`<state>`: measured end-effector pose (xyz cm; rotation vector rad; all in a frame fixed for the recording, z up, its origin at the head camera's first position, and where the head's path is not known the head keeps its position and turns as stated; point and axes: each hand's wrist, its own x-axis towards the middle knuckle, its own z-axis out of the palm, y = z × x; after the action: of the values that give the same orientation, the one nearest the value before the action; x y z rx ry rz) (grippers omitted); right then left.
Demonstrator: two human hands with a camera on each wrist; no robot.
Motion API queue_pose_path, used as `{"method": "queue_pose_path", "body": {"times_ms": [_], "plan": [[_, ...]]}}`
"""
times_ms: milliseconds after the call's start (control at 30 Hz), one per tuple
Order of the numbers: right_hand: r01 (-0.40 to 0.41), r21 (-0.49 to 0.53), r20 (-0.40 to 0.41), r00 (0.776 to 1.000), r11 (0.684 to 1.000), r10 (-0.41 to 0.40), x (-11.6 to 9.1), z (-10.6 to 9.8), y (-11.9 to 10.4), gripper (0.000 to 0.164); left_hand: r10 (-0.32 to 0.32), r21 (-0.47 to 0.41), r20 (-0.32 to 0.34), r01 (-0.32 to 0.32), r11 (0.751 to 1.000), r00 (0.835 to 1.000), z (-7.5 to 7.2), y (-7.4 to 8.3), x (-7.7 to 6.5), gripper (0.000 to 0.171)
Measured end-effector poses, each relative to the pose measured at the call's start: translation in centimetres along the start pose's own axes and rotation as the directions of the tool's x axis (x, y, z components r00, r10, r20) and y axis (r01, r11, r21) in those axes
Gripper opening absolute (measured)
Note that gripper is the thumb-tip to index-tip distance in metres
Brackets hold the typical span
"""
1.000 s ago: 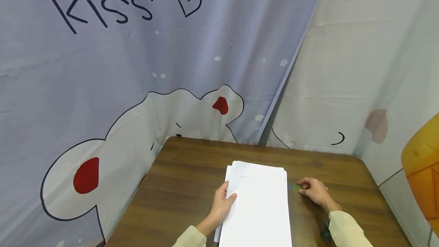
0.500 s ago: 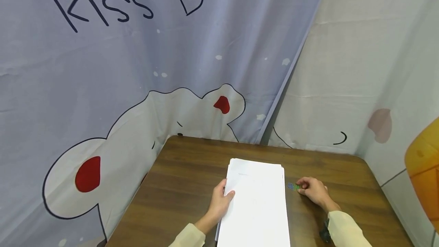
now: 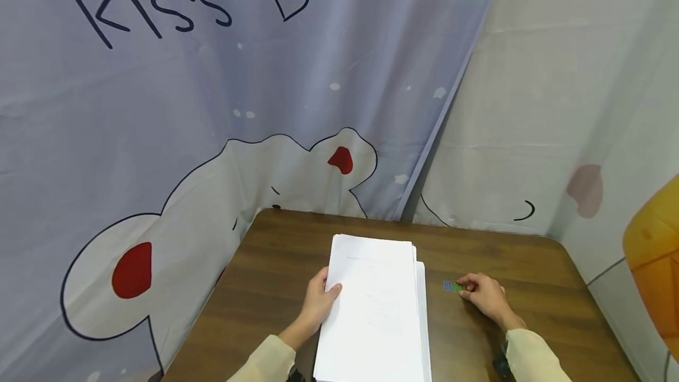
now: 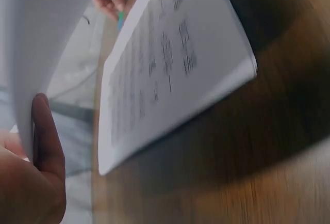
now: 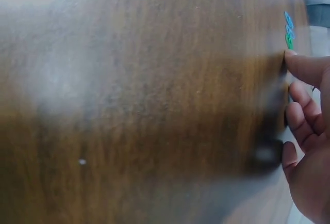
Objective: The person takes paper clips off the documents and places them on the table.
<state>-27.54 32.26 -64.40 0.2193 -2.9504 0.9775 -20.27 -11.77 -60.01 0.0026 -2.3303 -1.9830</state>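
Observation:
My left hand [image 3: 317,300] grips the left edge of a stack of white paper [image 3: 371,311], thumb on top. In the left wrist view this stack is raised off the table, and a separate printed stack [image 4: 154,64] lies below it. My right hand [image 3: 484,296] rests on the table to the right of the paper, fingers loosely bent. Its thumb and forefinger touch the green end of a short row of blue and green paper clips [image 3: 450,286]. In the right wrist view the paper clips [image 5: 289,30] lie flat just past the thumb tip.
The brown wooden table [image 3: 286,252] ends at a rounded back edge against a printed curtain [image 3: 297,75]. A paler curtain [image 3: 488,164] hangs along the right side. A dark band sits on each wrist.
My left hand has carried the upper paper stack to the left and slightly away, uncovering more of the lower stack's right edge and the table beside the paper clips. My right hand stays almost still.

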Motion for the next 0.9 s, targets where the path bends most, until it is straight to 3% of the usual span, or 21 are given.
{"method": "queue_pose_path", "body": {"times_ms": [233,533,900], "plan": [[0.028,-0.016,-0.037,0.999,0.999,-0.028,-0.1,0.3,0.7,0.020,-0.099,0.021,0.019,0.099,0.995,0.995,-3.4,-0.7,1.1,0.043],[0.079,0.007,-0.112,0.991,0.997,-0.078,-0.6,1.0,1.1,0.020,-0.140,0.147,-0.026,0.143,0.979,0.990,-8.3,-0.8,3.3,0.039],[0.060,0.049,-0.111,0.992,0.997,-0.054,-0.7,0.9,1.0,0.020,-0.164,0.217,-0.031,0.167,0.962,0.986,-12.0,-1.9,4.4,0.044]]}}
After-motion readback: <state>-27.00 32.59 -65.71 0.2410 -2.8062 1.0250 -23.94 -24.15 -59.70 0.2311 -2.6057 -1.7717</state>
